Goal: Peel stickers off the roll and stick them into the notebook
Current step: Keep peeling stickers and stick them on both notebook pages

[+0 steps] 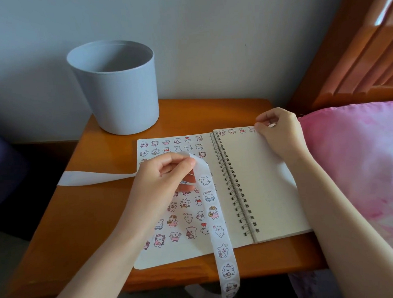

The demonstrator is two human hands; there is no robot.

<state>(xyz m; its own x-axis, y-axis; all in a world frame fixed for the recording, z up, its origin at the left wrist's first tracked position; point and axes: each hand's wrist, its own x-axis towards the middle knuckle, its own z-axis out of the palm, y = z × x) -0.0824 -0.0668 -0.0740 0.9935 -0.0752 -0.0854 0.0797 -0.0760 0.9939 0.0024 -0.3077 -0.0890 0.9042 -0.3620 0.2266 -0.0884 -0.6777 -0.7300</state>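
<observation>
The left hand [167, 176] pinches the sticker strip [214, 216] up off the notebook [262, 181] so the right hand [276, 132], fingers together, can press a sticker down

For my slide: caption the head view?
Left hand holds sticker strip; right hand presses sticker onto notebook.

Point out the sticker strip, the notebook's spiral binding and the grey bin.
sticker strip [222, 251], head view, on a printed sticker
spiral binding [233, 185], head view, mid coils
grey bin [121, 96], head view, front wall
</observation>
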